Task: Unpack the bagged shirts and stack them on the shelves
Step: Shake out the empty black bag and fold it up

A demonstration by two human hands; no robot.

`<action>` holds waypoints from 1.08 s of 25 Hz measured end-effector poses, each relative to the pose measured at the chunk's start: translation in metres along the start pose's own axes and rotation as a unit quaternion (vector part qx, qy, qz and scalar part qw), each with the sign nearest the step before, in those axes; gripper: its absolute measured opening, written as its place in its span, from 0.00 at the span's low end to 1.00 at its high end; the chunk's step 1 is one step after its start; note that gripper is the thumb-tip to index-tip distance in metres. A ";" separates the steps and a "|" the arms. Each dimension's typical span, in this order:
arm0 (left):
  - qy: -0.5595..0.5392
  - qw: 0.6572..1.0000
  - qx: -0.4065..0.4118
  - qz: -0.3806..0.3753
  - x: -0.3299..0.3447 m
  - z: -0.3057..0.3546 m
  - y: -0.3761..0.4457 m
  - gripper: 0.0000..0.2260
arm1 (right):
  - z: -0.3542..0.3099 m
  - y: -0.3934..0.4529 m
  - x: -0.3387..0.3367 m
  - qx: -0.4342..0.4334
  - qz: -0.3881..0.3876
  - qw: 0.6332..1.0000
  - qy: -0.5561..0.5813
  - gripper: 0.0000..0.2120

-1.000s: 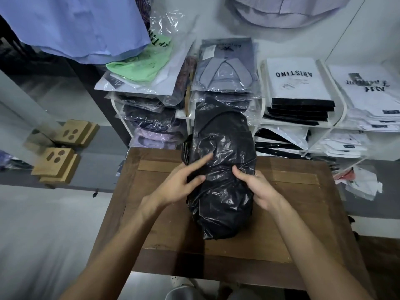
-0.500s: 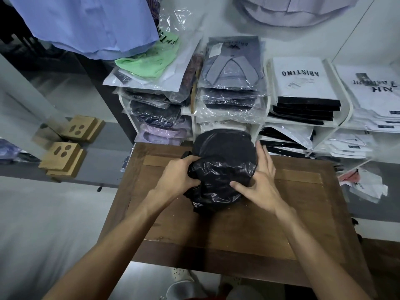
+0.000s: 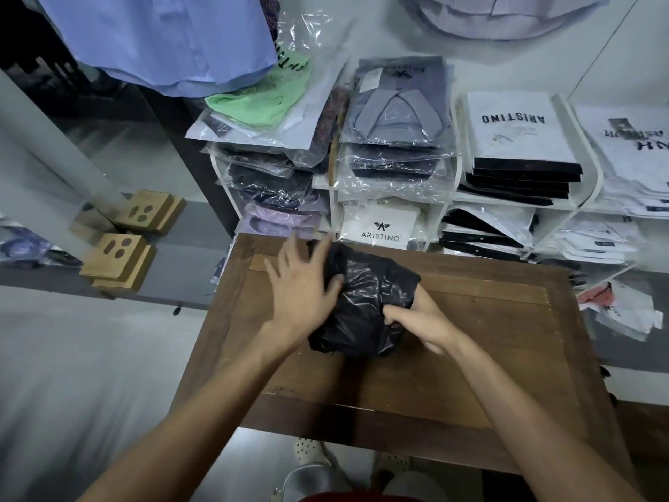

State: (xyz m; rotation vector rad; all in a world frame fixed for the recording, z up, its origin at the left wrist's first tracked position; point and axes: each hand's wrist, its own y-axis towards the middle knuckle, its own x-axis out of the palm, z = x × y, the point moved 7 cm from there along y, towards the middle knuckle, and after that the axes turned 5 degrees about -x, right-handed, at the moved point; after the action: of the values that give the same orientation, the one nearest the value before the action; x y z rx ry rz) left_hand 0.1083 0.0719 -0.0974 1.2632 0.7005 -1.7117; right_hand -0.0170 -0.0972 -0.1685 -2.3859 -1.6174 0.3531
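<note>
A dark shirt in a crinkled clear plastic bag (image 3: 365, 302) lies folded into a compact bundle at the back of the wooden table (image 3: 470, 356). My left hand (image 3: 300, 288) rests on the bundle's left side with its fingers spread and straight, the thumb on the plastic. My right hand (image 3: 416, 317) grips the bundle's right front edge, fingers curled into the plastic. Behind the table stand white shelves (image 3: 586, 164) filled with bagged shirts (image 3: 394, 114).
A green bagged shirt (image 3: 260, 99) tops the left shelf stack. White Aristino boxes (image 3: 514, 128) and black packs fill the right shelves. Blue shirts (image 3: 163, 38) hang at top left. Wooden blocks (image 3: 119, 255) sit on a ledge to the left. A loose bag (image 3: 630, 313) lies right.
The long bagged shirt has been folded down into a short bundle. My left hand has gone from gripping the plastic to lying flat with spread fingers; my right hand moved to the front right edge.
</note>
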 end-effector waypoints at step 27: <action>0.122 0.981 0.134 -0.068 0.138 0.001 0.004 0.28 | 0.079 0.033 0.063 -0.076 0.111 0.783 -0.607 0.34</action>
State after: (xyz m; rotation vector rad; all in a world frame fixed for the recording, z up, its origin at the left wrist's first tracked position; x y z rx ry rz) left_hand 0.0972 0.0255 -0.2274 1.6659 0.7292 -1.8258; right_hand 0.0085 -0.0453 -0.2575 -2.5420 -1.6944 2.2433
